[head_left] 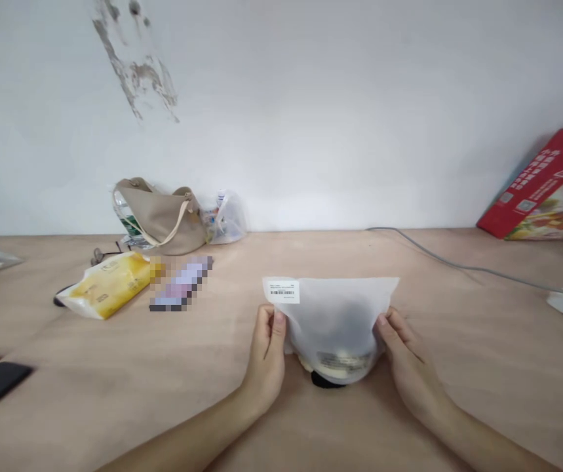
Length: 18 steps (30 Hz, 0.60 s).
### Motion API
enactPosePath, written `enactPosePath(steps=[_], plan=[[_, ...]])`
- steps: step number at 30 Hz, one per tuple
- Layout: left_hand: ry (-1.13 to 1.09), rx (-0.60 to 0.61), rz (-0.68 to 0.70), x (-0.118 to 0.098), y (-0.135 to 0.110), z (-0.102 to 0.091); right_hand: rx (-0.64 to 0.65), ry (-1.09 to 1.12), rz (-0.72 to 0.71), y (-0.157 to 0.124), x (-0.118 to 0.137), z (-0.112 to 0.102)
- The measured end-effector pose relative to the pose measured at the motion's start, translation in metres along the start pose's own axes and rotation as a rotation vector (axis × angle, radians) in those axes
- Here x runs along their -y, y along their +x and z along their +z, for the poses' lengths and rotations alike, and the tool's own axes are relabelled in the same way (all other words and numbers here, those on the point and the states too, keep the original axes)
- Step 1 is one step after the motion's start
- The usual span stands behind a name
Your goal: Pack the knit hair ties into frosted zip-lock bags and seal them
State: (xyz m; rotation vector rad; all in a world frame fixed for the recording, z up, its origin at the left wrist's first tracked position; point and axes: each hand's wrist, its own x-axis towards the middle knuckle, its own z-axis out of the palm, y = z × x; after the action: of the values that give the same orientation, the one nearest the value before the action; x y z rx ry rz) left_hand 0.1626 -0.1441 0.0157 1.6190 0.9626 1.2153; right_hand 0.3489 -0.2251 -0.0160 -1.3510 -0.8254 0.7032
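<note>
A frosted plastic bag (333, 321) with a white barcode label (285, 292) at its upper left corner is stretched between my two hands. Its left edge is pinched between the thumb and fingers of my left hand (267, 357). On the opposite edge, my right hand (411, 360) grips the bag the same way. Something dark shows blurred through the plastic, and its kind cannot be made out. Below the bag's lower edge, a black piece (328, 380) and a bit of cream-coloured material (304, 362) peek out.
Left of the bag lie a yellow tissue pack (111, 285) and a pixelated flat item (183, 283). A beige handbag (163, 216) and a clear plastic bag (231, 219) lean by the wall. A grey cable (438, 261) and a red bag (531, 190) are at right.
</note>
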Motion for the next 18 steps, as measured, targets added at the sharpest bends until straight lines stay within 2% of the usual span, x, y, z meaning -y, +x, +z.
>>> enactPosePath(steps=[5,11,13,18], plan=[[-0.061,0.147,-0.128,-0.003,-0.01,-0.004,0.023,0.024,0.074,-0.01,0.003,-0.004],[-0.031,0.234,-0.085,-0.006,-0.026,-0.002,0.018,0.006,0.031,-0.026,0.007,0.003],[-0.032,0.205,-0.06,-0.007,-0.025,-0.002,0.02,0.0,0.015,-0.027,0.009,0.004],[-0.091,0.017,-0.002,-0.009,-0.008,-0.004,-0.07,-0.02,-0.056,-0.015,0.015,0.001]])
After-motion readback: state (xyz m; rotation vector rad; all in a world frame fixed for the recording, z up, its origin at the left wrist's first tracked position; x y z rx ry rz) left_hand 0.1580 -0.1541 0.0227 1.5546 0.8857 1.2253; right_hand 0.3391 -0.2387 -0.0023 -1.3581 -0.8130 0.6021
